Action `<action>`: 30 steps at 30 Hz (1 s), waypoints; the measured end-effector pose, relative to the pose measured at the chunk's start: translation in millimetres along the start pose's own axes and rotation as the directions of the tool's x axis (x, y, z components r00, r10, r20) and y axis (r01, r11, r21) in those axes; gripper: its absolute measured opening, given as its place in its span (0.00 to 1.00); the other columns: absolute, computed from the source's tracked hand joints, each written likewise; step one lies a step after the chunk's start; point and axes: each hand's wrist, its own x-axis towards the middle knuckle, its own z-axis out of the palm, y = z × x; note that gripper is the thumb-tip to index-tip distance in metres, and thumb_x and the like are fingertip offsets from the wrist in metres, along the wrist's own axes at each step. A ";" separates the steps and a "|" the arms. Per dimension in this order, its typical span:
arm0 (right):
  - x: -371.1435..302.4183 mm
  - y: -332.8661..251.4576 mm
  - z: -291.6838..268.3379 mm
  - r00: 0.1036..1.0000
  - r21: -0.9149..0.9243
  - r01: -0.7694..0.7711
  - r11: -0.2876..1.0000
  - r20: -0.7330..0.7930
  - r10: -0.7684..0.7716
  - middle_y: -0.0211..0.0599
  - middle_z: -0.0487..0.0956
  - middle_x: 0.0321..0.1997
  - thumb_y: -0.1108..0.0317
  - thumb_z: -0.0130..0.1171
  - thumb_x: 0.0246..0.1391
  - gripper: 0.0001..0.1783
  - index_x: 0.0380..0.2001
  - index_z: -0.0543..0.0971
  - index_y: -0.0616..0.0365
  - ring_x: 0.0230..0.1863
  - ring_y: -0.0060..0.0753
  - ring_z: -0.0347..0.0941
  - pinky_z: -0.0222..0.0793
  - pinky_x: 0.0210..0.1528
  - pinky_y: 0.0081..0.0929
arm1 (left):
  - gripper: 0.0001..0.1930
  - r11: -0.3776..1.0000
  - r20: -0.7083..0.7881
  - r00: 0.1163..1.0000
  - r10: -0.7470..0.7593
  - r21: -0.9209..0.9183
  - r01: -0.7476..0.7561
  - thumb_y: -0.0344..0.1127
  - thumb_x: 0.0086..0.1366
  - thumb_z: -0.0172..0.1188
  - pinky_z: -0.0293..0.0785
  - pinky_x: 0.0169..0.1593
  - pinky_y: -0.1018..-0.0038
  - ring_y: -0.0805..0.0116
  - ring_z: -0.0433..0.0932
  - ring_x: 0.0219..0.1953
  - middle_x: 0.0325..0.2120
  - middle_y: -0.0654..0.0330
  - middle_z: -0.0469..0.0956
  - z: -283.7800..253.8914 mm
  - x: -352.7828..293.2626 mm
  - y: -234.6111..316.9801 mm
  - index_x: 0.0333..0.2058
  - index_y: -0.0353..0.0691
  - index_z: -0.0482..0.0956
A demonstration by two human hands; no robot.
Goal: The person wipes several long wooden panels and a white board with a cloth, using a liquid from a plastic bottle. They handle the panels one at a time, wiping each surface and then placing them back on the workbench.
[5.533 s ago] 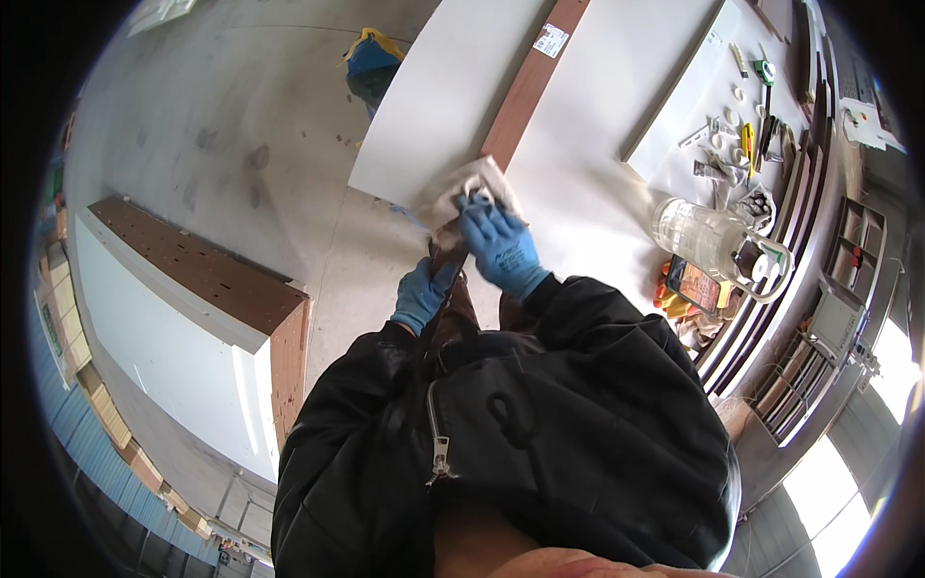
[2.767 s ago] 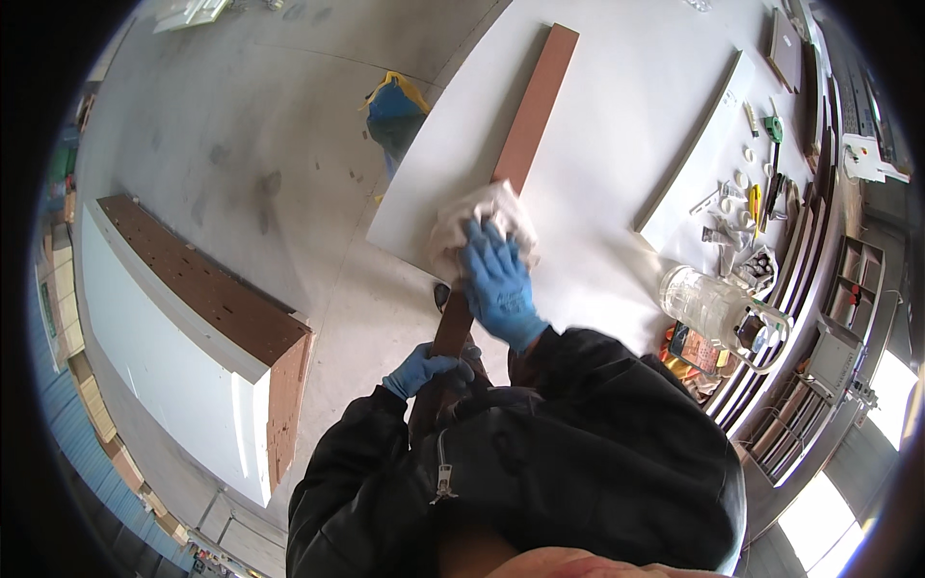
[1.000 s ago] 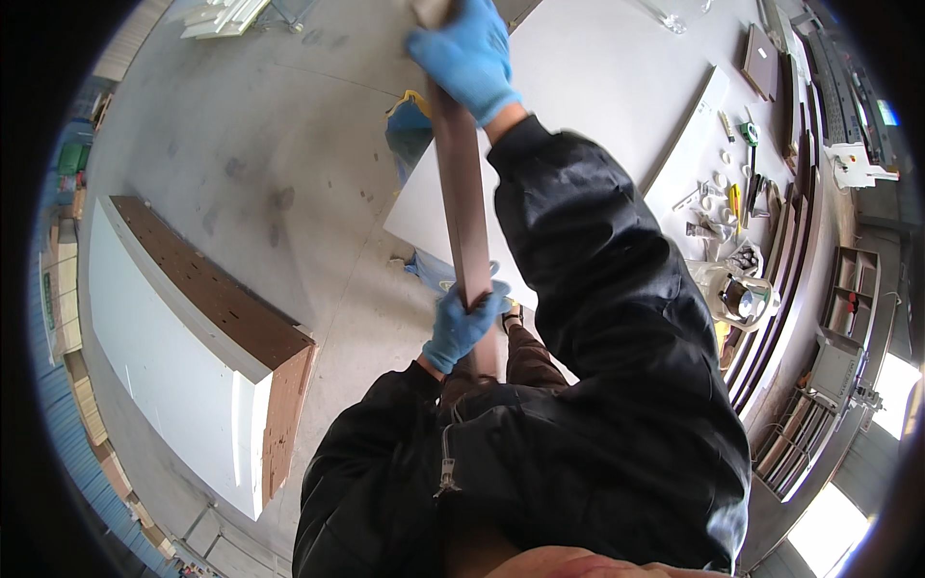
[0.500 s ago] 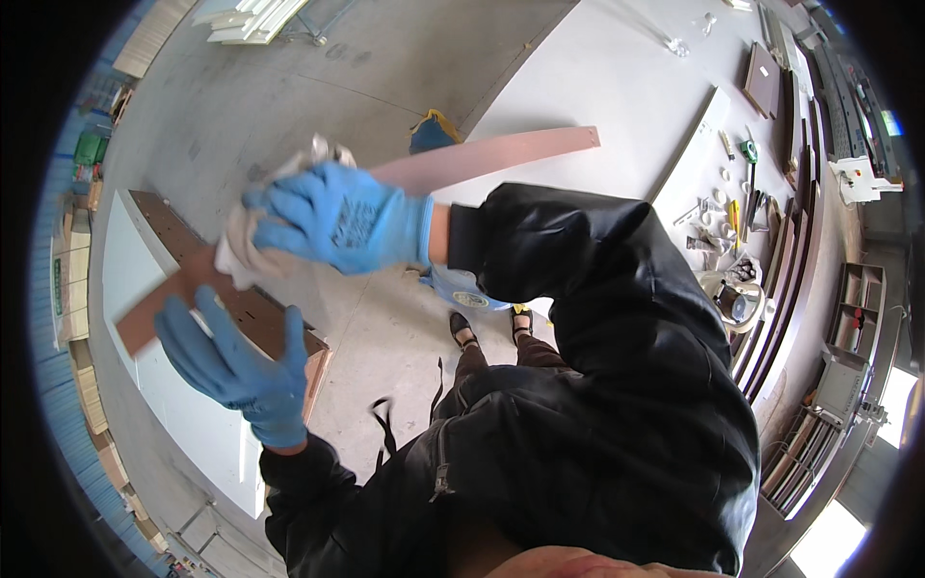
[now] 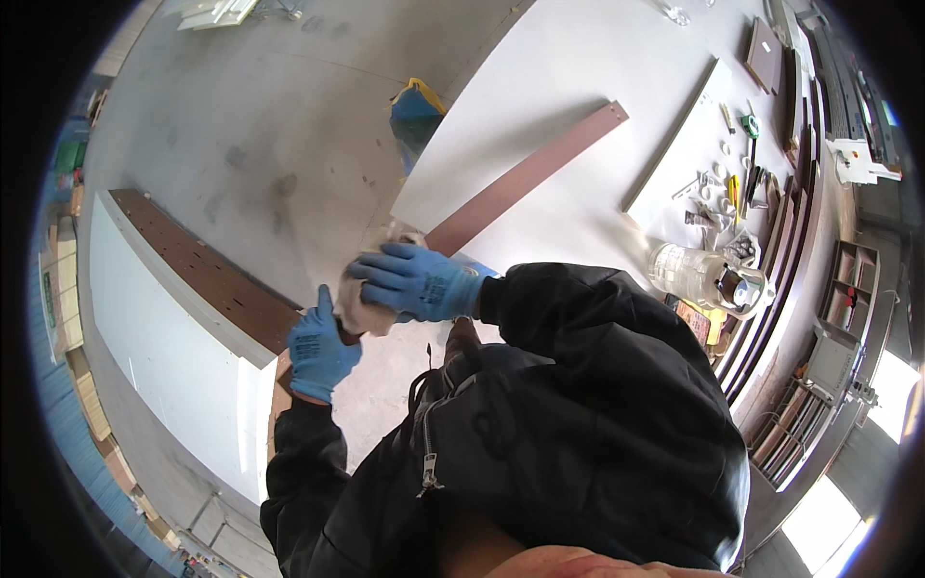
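Observation:
A long, narrow reddish-brown board (image 5: 530,173) slants from over the white table down toward me. My right hand (image 5: 424,279), in a blue glove, is wrapped round a beige cloth (image 5: 366,299) and presses it about the board close to its near end. Under the cloth that stretch of the board is hidden. My left hand (image 5: 325,352), gloved in blue too, grips the board's near end just beside the cloth, one finger pointing up. Both hands are close together in front of my body.
The white table (image 5: 540,67) bears a pale panel (image 5: 679,144), a green tape measure (image 5: 750,125), a clear plastic jar (image 5: 684,270) and several small tools. At left stands a white panel unit (image 5: 164,318) with a drilled brown edge. A blue-yellow bag (image 5: 416,111) is beyond the board.
Both hands have moved right and closer together. The board has swung steeper, with its near end drawn in. My left hand, spread out before, has closed on that end.

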 end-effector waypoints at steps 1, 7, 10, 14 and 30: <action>-11.0 4.5 -2.0 1.000 -0.002 -0.029 1.000 0.002 0.029 0.42 0.71 0.71 0.55 0.74 0.47 0.30 0.53 0.76 0.47 0.71 0.46 0.67 0.66 0.67 0.48 | 0.49 1.000 0.016 1.000 0.013 0.009 -0.013 0.41 0.50 0.73 0.77 0.41 0.54 0.44 0.81 0.37 0.37 0.44 0.79 8.8 -0.8 4.1 0.69 0.29 0.63; -114.3 71.5 -58.5 0.834 -0.147 -0.552 0.821 -0.089 0.545 0.44 0.76 0.62 0.60 0.69 0.46 0.25 0.50 0.79 0.51 0.67 0.50 0.70 0.65 0.67 0.48 | 0.50 0.998 0.088 0.996 -0.033 -0.049 0.038 0.43 0.50 0.72 0.77 0.39 0.52 0.44 0.81 0.37 0.35 0.44 0.78 42.6 -14.2 22.9 0.70 0.31 0.60; -185.0 155.7 -103.8 0.713 -0.324 -0.674 0.664 -0.519 0.471 0.49 0.76 0.64 0.62 0.63 0.59 0.23 0.56 0.78 0.57 0.68 0.58 0.70 0.62 0.70 0.51 | 0.49 0.995 0.130 0.990 -0.049 -0.085 0.060 0.43 0.50 0.71 0.77 0.39 0.51 0.44 0.81 0.37 0.35 0.44 0.79 51.1 -27.6 31.6 0.69 0.32 0.60; -246.8 256.1 -133.1 0.569 -0.463 -0.818 0.341 -0.565 0.598 0.51 0.73 0.69 0.50 0.55 0.67 0.27 0.63 0.75 0.53 0.74 0.56 0.62 0.52 0.75 0.54 | 0.39 0.993 0.116 0.993 0.019 -0.120 -0.005 0.40 0.50 0.69 0.77 0.40 0.52 0.45 0.81 0.37 0.33 0.48 0.79 61.1 -35.8 44.3 0.62 0.35 0.70; -219.0 177.4 -88.6 0.555 -0.270 -0.828 0.491 -0.515 0.654 0.51 0.68 0.73 0.56 0.63 0.59 0.31 0.64 0.74 0.54 0.74 0.63 0.61 0.52 0.75 0.59 | 0.24 0.979 0.195 0.981 -0.006 -0.200 0.046 0.41 0.50 0.72 0.78 0.43 0.54 0.46 0.82 0.39 0.36 0.50 0.81 98.7 -59.4 55.2 0.46 0.42 0.80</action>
